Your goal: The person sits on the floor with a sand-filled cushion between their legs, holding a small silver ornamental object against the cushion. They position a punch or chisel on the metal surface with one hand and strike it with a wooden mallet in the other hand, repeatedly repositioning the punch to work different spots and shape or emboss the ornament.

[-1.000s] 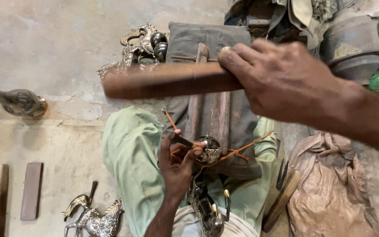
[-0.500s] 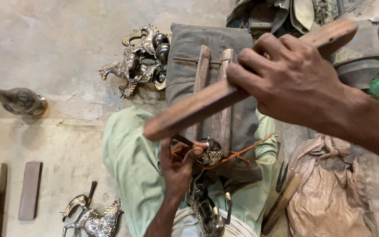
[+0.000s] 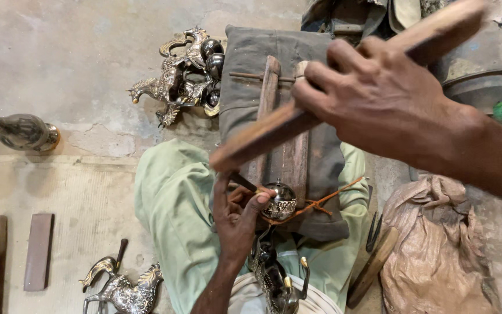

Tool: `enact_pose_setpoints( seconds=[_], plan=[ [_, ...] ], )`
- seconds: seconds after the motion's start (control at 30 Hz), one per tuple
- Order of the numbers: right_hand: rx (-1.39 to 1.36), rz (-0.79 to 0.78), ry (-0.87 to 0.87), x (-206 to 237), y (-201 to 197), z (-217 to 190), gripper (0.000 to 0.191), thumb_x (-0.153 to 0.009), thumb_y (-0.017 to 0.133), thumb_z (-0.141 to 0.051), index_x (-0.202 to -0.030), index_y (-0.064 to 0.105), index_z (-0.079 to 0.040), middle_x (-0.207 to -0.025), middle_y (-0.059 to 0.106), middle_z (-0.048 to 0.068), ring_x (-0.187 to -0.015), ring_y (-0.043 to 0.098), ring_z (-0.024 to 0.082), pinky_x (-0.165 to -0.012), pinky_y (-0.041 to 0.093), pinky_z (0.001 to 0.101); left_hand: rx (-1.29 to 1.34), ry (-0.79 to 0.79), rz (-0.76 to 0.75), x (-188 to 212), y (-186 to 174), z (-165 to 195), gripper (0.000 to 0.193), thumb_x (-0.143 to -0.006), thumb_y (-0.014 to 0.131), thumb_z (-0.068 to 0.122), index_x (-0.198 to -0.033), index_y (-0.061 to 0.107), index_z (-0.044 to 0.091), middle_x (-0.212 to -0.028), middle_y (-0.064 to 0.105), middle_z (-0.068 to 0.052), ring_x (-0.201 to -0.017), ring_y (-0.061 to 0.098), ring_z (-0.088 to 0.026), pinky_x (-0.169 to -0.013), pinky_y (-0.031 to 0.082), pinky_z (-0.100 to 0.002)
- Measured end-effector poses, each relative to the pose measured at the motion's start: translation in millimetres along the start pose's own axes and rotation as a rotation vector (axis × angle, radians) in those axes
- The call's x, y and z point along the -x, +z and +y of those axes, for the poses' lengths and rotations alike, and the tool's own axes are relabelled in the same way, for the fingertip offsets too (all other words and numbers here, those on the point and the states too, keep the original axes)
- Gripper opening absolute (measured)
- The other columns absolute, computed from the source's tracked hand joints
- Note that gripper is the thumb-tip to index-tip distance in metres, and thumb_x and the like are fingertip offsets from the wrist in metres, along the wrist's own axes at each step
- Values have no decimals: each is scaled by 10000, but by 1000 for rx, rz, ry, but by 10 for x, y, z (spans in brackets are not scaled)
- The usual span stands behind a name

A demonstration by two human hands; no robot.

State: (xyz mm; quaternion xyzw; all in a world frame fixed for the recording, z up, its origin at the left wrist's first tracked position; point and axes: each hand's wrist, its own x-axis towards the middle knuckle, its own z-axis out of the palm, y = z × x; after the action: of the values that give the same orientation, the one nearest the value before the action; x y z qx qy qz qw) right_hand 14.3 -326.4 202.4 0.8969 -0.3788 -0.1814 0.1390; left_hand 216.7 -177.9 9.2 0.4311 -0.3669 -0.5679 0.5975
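**Wooden mallet raised above the chisel held on the round metal piece**

The round metal piece [image 3: 279,200] is taken as the landmark; it lies on the wooden block [image 3: 289,157], which is laid over grey cloth across the lap. Just to the left of it and touching it, the left hand [image 3: 236,218] is placed, its fingers [image 3: 255,200] pinched around a thin chisel [image 3: 244,182]. The chisel's tip is set at the piece's upper left side, and its long axis slants up and to the left, away from the piece.

Above and to the right of the piece, the right hand [image 3: 379,96] is held well clear, its fingers [image 3: 321,81] closed tight around a long wooden mallet [image 3: 274,131]. The mallet's long axis runs diagonally, from upper right down to lower left, and its lower end is seen directly above the chisel's free end, near but apart. An orange cord [image 3: 326,200] is drawn away from the piece to the right. Brass horse figures [image 3: 175,75] lie on the floor, up and to the left.
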Motion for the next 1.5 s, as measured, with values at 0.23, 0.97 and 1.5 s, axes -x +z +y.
enact_pose_setpoints(
  seconds=[0.23, 0.97, 1.5],
  plan=[
    [157, 264, -74, 71, 83, -24, 458, -801, 653, -255, -1237, 616, -120, -1151, 674, 69, -956, 659, 237, -743, 599, 444, 90, -49, -18, 3, -3, -25, 668, -936, 725, 35, -1511, 393, 98, -985, 762, -144, -920, 756, -212, -801, 649, -347],
    [-68, 102, 28, 175, 76, -81, 434, -824, 687, -219, -1246, 635, -132, -1054, 660, 83, -953, 634, 257, -725, 609, 432, 35, -34, -37, 12, -24, -33, 658, -948, 733, 59, -1522, 413, 72, -990, 765, -126, -883, 738, -173, -781, 631, -310],
    [78, 175, 24, 316, 87, -81, 328, -888, 651, -229, -1201, 650, -133, -1037, 687, 67, -952, 659, 261, -753, 627, 430, -53, 38, -42, 32, -48, -110, 755, -955, 741, 78, -1604, 355, 102, -984, 757, -104, -867, 721, -134, -771, 607, -285]
  ],
)
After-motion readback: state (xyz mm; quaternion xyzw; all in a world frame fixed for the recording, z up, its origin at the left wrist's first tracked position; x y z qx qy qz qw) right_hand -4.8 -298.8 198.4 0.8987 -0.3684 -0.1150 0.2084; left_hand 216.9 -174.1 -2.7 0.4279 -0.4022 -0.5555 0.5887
